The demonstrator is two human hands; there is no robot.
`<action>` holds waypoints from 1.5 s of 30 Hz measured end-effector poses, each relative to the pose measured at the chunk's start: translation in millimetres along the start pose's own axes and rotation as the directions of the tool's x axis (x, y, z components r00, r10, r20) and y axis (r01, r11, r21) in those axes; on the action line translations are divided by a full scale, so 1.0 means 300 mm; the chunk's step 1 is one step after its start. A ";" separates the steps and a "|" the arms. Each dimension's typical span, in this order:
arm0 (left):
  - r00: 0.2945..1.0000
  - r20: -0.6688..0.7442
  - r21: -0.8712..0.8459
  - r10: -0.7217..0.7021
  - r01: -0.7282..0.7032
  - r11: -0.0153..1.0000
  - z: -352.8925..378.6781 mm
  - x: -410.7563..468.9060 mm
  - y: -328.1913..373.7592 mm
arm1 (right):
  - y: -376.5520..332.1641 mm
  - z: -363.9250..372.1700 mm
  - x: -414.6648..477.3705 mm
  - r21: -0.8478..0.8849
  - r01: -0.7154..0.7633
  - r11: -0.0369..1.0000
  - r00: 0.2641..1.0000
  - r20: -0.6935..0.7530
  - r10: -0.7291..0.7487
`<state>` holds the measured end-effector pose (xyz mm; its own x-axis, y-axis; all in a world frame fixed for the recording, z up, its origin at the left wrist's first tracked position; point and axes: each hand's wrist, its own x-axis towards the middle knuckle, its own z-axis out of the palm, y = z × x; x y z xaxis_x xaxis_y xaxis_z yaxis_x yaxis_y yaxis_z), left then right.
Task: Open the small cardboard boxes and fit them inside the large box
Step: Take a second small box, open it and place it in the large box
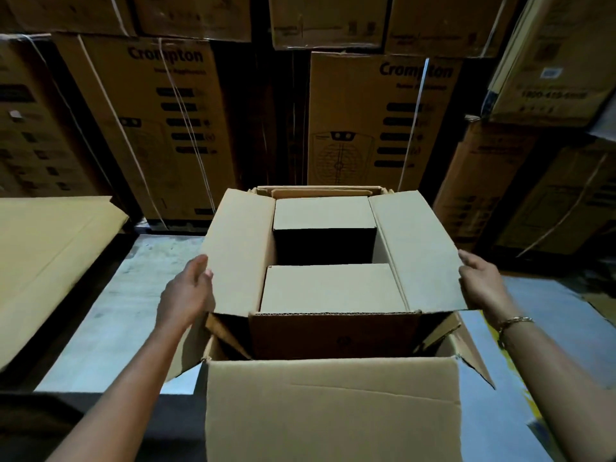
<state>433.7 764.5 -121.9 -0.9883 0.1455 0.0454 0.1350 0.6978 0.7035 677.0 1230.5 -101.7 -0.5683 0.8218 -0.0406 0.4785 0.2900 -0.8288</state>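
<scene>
The large cardboard box [333,411] stands open right in front of me, its near flap hanging toward the camera. A small cardboard box [333,335] sits partly down inside it. The small box's near flap [333,288] and far flap [323,211] are folded inward, with a dark gap between them. Its left flap [240,251] and right flap [416,251] stand up and outward. My left hand [186,291] grips the outer edge of the left flap. My right hand [483,281], a bracelet on its wrist, grips the outer edge of the right flap.
Tall printed cartons [173,128] bound with straps are stacked in a wall behind and to the right. A pile of flat cardboard sheets [50,255] lies at the left. The grey floor [126,311] shows on both sides of the large box.
</scene>
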 end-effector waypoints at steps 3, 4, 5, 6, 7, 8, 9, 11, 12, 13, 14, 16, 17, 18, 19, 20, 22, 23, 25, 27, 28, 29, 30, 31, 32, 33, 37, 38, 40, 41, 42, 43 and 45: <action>0.999 0.016 0.195 0.041 -0.043 0.980 -0.003 -0.018 -0.010 | 0.023 0.030 -0.033 -0.406 0.132 0.904 0.987 -0.033 -0.158; 0.999 0.037 0.191 0.028 -0.034 0.981 -0.001 -0.020 -0.016 | 0.027 0.031 -0.041 -0.437 0.146 0.888 0.986 -0.011 -0.167; 0.998 0.055 0.184 0.007 -0.017 0.983 0.000 -0.022 -0.022 | 0.032 0.029 -0.048 -0.453 0.150 0.879 0.986 0.007 -0.165; 0.998 0.067 0.184 -0.011 -0.001 0.983 0.005 -0.021 -0.027 | 0.040 0.026 -0.051 -0.477 0.141 0.868 0.989 0.023 -0.148; 0.997 0.077 0.191 -0.024 0.009 0.982 0.010 -0.020 -0.030 | 0.044 0.022 -0.054 -0.509 0.129 0.851 0.991 0.042 -0.125; 0.996 0.083 0.202 -0.031 0.014 0.979 0.014 -0.017 -0.030 | 0.038 0.018 -0.052 -0.548 0.127 0.827 0.992 0.068 -0.107; 0.995 0.091 0.221 -0.035 0.015 0.975 0.014 -0.015 -0.027 | 0.023 0.014 -0.047 -0.600 0.138 0.788 0.990 0.097 -0.099; 0.993 0.109 0.257 -0.039 0.009 0.966 0.012 -0.004 -0.022 | -0.037 0.011 -0.038 -0.723 0.136 0.677 0.991 0.110 -0.082; 0.992 0.118 0.274 -0.041 0.007 0.962 0.006 0.001 -0.018 | -0.072 0.014 -0.036 -0.769 0.127 0.626 0.992 0.102 -0.076; 0.992 0.123 0.311 -0.038 -0.002 0.950 -0.002 0.005 -0.012 | -0.105 0.022 -0.037 -0.802 0.122 0.584 0.993 0.103 -0.065; 0.993 0.120 0.374 -0.021 -0.025 0.927 -0.009 0.007 -0.004 | -0.136 0.035 -0.042 -0.830 0.128 0.543 0.992 0.112 -0.062; 0.992 0.102 0.542 0.073 -0.117 0.832 -0.016 0.014 0.021 | -0.185 0.081 -0.050 -0.873 0.203 0.442 0.978 0.164 -0.126; 0.987 0.102 0.616 0.122 -0.160 0.772 -0.014 0.019 0.037 | -0.203 0.115 -0.051 -0.879 0.273 0.390 0.960 0.223 -0.169; 0.982 0.109 0.667 0.156 -0.189 0.721 -0.009 0.023 0.051 | -0.219 0.154 -0.052 -0.867 0.350 0.355 0.935 0.301 -0.188; 0.977 0.118 0.697 0.175 -0.207 0.687 -0.003 0.027 0.065 | -0.228 0.197 -0.052 -0.836 0.423 0.350 0.906 0.381 -0.185; 0.973 0.126 0.712 0.193 -0.224 0.666 0.006 0.031 0.077 | -0.236 0.242 -0.051 -0.800 0.475 0.366 0.879 0.445 -0.169; 0.957 0.160 0.711 0.244 -0.283 0.644 0.028 0.034 0.096 | -0.251 0.320 -0.049 -0.757 0.506 0.415 0.856 0.501 -0.130; 0.945 0.181 0.698 0.272 -0.319 0.641 0.038 0.033 0.106 | -0.259 0.344 -0.043 -0.745 0.497 0.445 0.855 0.508 -0.103; 0.925 0.218 0.649 0.311 -0.375 0.661 0.055 0.032 0.121 | -0.282 0.360 -0.026 -0.728 0.478 0.491 0.845 0.535 -0.030; 0.911 0.239 0.559 0.337 -0.413 0.719 0.065 0.041 0.133 | -0.317 0.341 -0.007 -0.702 0.445 0.556 0.844 0.537 0.002; 0.912 0.231 0.485 0.339 -0.410 0.772 0.067 0.045 0.145 | -0.342 0.320 0.000 -0.658 0.409 0.632 0.860 0.509 -0.026; 0.922 0.216 0.394 0.323 -0.385 0.834 0.066 0.051 0.165 | -0.370 0.294 0.006 -0.578 0.360 0.733 0.881 0.469 -0.063; 0.933 0.207 0.304 0.293 -0.346 0.887 0.065 0.053 0.190 | -0.394 0.259 0.010 -0.462 0.292 0.837 0.893 0.446 -0.065; 0.940 0.216 0.236 0.264 -0.313 0.920 0.058 0.053 0.216 | -0.415 0.215 0.008 -0.330 0.218 0.919 0.878 0.478 -0.037; 0.935 0.255 0.182 0.245 -0.295 0.938 0.050 0.054 0.241 | -0.430 0.166 0.003 -0.219 0.150 0.964 0.821 0.571 0.002; 0.920 0.323 0.097 0.223 -0.266 0.959 0.033 0.051 0.256 | -0.437 0.119 -0.009 -0.149 0.089 0.985 0.728 0.685 0.038; 0.581 0.804 -0.018 0.125 -0.185 0.983 -0.035 -0.017 0.300 | -0.411 0.052 -0.094 -0.269 0.232 0.935 0.360 0.916 0.175; 0.502 0.861 0.088 0.087 -0.315 0.945 -0.027 -0.039 0.304 | -0.396 0.066 -0.133 -0.334 0.338 0.880 0.347 0.913 0.213; 0.459 0.888 0.243 0.023 -0.512 0.824 0.019 -0.085 0.299 | -0.357 0.111 -0.212 -0.440 0.493 0.751 0.405 0.879 0.249; 0.481 0.877 0.290 0.018 -0.559 0.777 0.044 -0.114 0.292 | -0.329 0.134 -0.250 -0.482 0.548 0.684 0.475 0.852 0.220; 0.525 0.850 0.326 0.039 -0.583 0.744 0.069 -0.148 0.284 | -0.291 0.157 -0.285 -0.519 0.586 0.622 0.557 0.816 0.156; 0.582 0.809 0.351 0.080 -0.589 0.728 0.094 -0.181 0.267 | -0.248 0.174 -0.314 -0.550 0.602 0.578 0.630 0.773 0.080; 0.689 0.695 0.370 0.204 -0.586 0.721 0.127 -0.247 0.233 | -0.164 0.205 -0.359 -0.581 0.614 0.534 0.710 0.702 -0.054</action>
<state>519.1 829.3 -103.1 -0.6048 0.7300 -0.3184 0.7025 0.6773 0.2186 673.6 1097.8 -90.9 -0.8992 0.2239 -0.3759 0.2953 0.9445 -0.1437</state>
